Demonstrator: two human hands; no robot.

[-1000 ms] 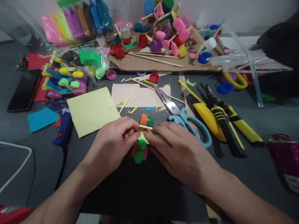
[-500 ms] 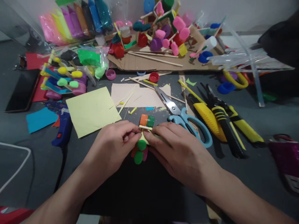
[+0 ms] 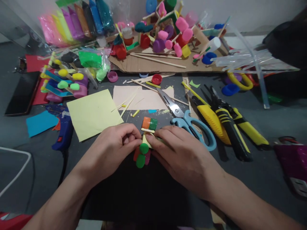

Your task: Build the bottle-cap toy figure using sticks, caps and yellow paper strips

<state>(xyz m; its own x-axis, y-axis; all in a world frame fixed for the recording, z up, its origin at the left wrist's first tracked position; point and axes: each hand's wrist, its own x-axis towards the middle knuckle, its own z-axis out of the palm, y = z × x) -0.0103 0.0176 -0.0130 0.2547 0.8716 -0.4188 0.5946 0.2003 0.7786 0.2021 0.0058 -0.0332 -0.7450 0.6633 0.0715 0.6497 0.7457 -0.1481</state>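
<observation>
Between my hands is a small bottle-cap model [image 3: 146, 140], low at the middle of the table. Orange and dark green caps form its far end, with a pale stick lying across behind them. Pale yellow paper covers its middle, and two round green pieces [image 3: 143, 148] face me. My right hand [image 3: 178, 145] grips the model from the right, thumb pressed on the yellow paper. My left hand [image 3: 120, 143] has its fingers curled, with thumb and index pinched at the paper's left edge. The palms hide part of the model's underside.
Scissors [image 3: 189, 124], a yellow cutter [image 3: 213, 123] and pliers [image 3: 233, 134] lie to the right. On the left are a glue gun [image 3: 62, 131] and a yellow paper sheet [image 3: 94, 115]. Cardboard [image 3: 148, 65] with colourful cap models stands behind.
My left fingertips have drawn slightly back from the stick toward the model's left edge. My right hand keeps its grip. The whole view has shifted slightly.
</observation>
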